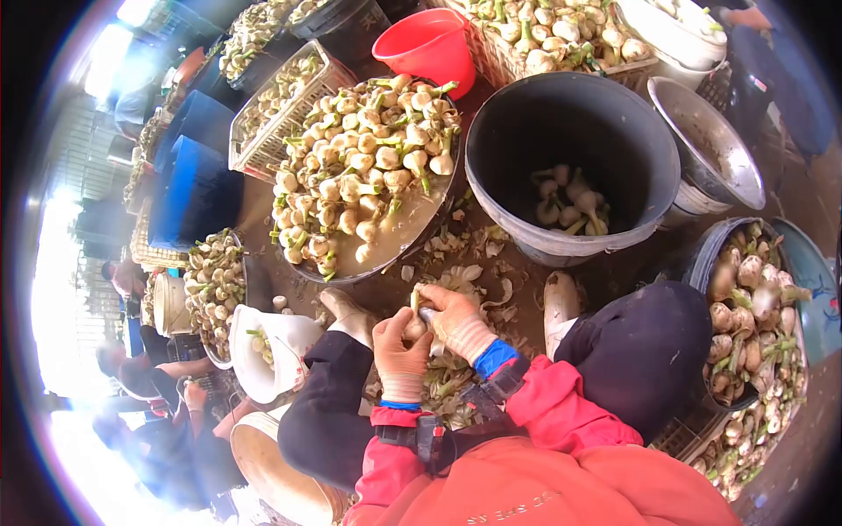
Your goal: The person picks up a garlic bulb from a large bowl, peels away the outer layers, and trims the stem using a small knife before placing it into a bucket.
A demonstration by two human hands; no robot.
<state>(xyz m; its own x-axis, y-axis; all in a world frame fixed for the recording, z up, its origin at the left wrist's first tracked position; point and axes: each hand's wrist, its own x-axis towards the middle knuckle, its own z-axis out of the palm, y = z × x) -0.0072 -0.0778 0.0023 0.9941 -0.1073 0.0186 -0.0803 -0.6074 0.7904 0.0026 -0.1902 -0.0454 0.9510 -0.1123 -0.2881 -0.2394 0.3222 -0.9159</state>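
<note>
Between my knees, my left hand (pixel 401 352) is closed around a pale garlic bulb (pixel 414 328) with its short stalk pointing up. My right hand (pixel 462 323) is bent over the same bulb, its fingers pressed together against the stalk. A small greyish piece shows at my right thumb; I cannot make out whether it is a blade or a wrap. Below the hands lies a heap of garlic skins and cut leaves (pixel 447 386). Ahead stands a large black bucket (pixel 500 223) with several peeled bulbs (pixel 570 203) at its bottom.
A wide tub of garlic bulbs (pixel 360 167) stands ahead left, a red bucket (pixel 425 44) behind it. A metal basin (pixel 710 140) leans at right, above a full garlic bucket (pixel 745 307). Near my left leg are a white bucket (pixel 289 337) and other people (pixel 167 394).
</note>
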